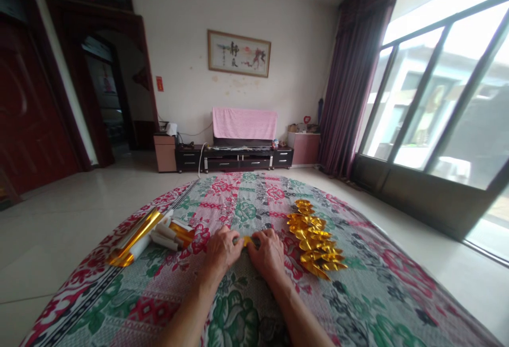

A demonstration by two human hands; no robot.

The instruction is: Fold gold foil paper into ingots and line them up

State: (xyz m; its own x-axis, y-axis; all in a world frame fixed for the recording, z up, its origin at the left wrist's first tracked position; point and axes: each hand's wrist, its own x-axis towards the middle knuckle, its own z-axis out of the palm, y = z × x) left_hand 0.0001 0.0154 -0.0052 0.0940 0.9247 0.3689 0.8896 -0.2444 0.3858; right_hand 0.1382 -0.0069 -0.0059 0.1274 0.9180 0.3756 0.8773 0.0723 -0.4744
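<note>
A counter (111, 310) is seen as the biggest thing, and it is covered by a flowery cloth (369, 283) in pink, red, green and gray. The middle and bottom of the frame are filled by it. Its far edge is shown as a round curve near the middle of the frame, and its side edges are sloped down toward the lower left and lower right corners. Past both sides, a pale floor (79, 225) is seen. Behind the far edge, a low black stand (254, 165) is set.

At the left of the frame, shiny gold sheets (143, 230) and white rolls (164, 236) are piled near the left edge. Right of the middle, folded gold pieces (316, 238) are laid close together in a long row.

Between the pile and the row, the left hand (224, 248) and the right hand (269, 251) are placed. Only a little cloth is left beside each one. More room is found beyond the fingers and right of the row.

Both hands are curled, and a small gold strip (247, 241) is pinched between them. Its ends are covered by the fingers, so its whole shape cannot be told.
</note>
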